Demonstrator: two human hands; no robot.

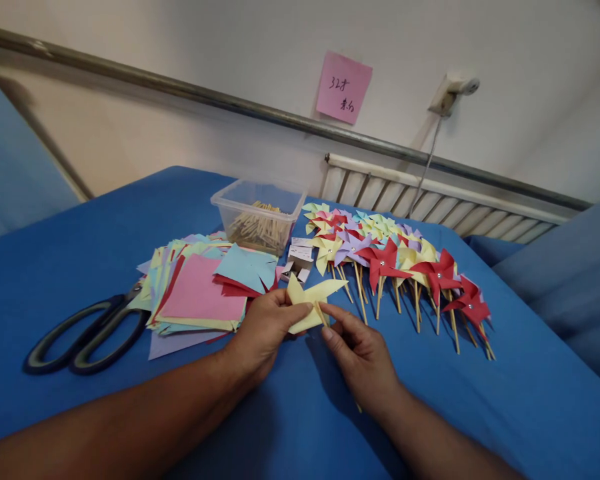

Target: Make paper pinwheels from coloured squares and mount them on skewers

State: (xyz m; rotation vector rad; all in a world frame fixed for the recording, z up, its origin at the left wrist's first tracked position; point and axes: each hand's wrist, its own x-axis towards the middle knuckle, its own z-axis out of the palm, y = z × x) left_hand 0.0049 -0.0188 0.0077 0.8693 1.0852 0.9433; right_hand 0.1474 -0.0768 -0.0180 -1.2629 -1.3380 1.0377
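Between thumb and fingers, my left hand (265,327) pinches a pale yellow paper pinwheel (325,291), its points standing out above the thumb. My right hand (363,357) is closed around a thin wooden stick (323,316), whose upper end meets the pinwheel's middle. The stick's lower tip shows below the palm, and the rest is hidden by the fingers. Just beyond the pinwheel lies a small open white box (299,259). To the left is a stack of coloured paper squares (200,290), with cut blue and red sheets (247,267) on top.
Black-handled scissors (93,330) lie left of the paper stack. A clear plastic tub (220,199) holding many wooden sticks (263,223) stands behind it. Finished pinwheels (383,262) lie in rows at the right. A blue cloth (130,407) covers the table; a radiator (380,193) is behind.
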